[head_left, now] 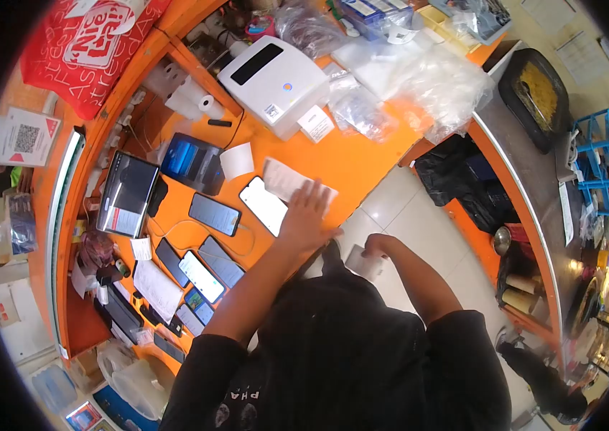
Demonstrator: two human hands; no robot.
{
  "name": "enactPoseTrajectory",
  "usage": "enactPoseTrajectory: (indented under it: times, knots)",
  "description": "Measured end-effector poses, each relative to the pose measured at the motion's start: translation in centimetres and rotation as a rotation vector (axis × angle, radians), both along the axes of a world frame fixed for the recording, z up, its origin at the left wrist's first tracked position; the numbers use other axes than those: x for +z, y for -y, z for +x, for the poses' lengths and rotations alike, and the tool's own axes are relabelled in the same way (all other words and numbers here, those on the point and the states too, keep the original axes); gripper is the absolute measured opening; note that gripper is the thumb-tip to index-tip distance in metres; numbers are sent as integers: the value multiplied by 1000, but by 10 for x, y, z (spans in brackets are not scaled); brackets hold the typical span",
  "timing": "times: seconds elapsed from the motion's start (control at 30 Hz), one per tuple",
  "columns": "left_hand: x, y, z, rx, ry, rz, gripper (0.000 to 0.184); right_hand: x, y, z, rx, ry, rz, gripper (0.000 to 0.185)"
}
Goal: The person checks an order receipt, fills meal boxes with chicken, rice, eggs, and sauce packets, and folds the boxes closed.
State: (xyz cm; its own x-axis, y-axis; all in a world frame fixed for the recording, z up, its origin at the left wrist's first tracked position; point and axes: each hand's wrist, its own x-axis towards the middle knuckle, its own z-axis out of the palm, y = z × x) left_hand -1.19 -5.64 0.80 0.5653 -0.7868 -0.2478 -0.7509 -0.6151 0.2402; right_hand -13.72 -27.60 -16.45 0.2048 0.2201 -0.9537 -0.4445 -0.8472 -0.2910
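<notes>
Head view: a pale sheet (281, 177) is pressed on the tabletop (355, 164), beside a lit smartphone (262, 206), by the left hand (305, 217), fingers spread. A pale slip (364, 266) is pinched in the right hand (382, 246). Sheet judged light, soft, easily creased; best grasped by its free edge.

Around you, an orange counter (351, 176) stands over pale floor tiles (391, 197), facing a dark-topped counter (511, 123); papers hang on the cream wall (584, 29).

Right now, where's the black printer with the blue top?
Head view, left side: the black printer sits on the orange counter, between the black-framed screen and a small white paper slip.
</notes>
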Motion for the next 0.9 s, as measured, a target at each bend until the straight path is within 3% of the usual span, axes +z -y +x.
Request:
enactPoseTrajectory:
  times: [0.07, 0.1, 0.17, 0.2, 0.27, 0.3, 0.43, 0.47, 0.53, 0.7, 0.77, 0.8, 0.83, 0.9]
  knots:
    - [-8, -4, 28, 120, 78, 2, 97, -18, 24, -15, 213, 295, -24, 47]
    - [3, -7, 38, 142, 109, -106, 94, 7, 30, -23, 204, 294, -36, 47]
    - [32, -8, 50, 149, 208, -179, 87, 105, 39, -38, -882, 382, 135, 40]
    - [40, -10, 50, 123, 209, -194, 87, 127, 43, -43, -907, 394, 121, 40]
    - [50, -18, 36, 144, 285, -463, 78, 164, 49, -52, -1221, 446, 498, 29]
    - [52, -17, 22, 113, 286, -480, 78, 187, 48, -55, -1245, 471, 488, 29]
    - [61, -14, -56, 177, -526, -764, 52, 256, 24, -68, -1447, 586, 605, 25]
    - [57, -11, -72, 154, -532, -766, 52, 263, 13, -72, -1526, 612, 675, 25]
    - [51, -7, -99, 184, -1006, -835, 41, 292, -12, -79, -1660, 652, 738, 24]
    - [99, -10, -149, 125, -1154, -653, 31, 300, -51, -131, -1707, 869, 571, 25]
    - [92, -16, -169, 118, -1155, -646, 31, 305, -67, -157, -1755, 930, 490, 34]
    - [79, -19, -177, 82, -1132, -644, 29, 300, -73, -170, -1773, 925, 464, 65]
    - [70, -23, -185, 44, -1154, -640, 29, 297, -80, -183, -1796, 947, 429, 65]
    - [56, -25, -207, 123, -1250, -491, 26, 289, -93, -208, -1702, 841, 156, 91]
